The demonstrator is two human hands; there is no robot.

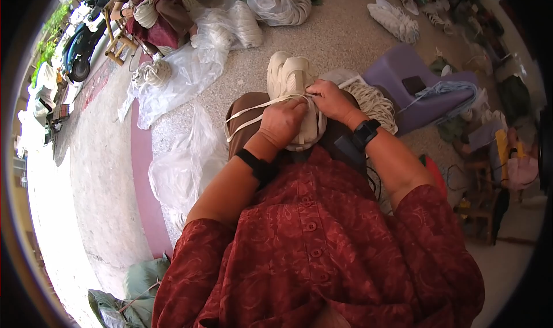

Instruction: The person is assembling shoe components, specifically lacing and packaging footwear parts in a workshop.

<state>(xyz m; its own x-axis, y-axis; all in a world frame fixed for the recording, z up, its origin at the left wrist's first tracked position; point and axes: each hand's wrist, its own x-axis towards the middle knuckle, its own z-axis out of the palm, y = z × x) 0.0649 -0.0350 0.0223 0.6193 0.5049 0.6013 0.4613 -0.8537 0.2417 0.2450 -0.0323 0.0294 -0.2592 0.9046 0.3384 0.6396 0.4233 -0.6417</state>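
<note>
A pair of cream sneakers (288,77) rests on my lap, toes pointing away from me. A flat cream shoelace (245,122) loops out to the left over my brown trousers. My left hand (281,122) is closed on the shoelace above the near part of the shoe, its fingers curled under. From the right side, my right hand (334,102) pinches the lace near the shoe's throat, close to the left fingertips. The hands partly cover the eyelets, so the exact lacing there is hidden.
At my right lie a bundle of cream laces (373,104) and a purple plastic stool (397,69) with pale blue laces (446,95). Clear plastic sheeting (187,161) spreads at left. Another person (158,20) sits far left, holding a pale bundle. More shoes (393,20) lie far right.
</note>
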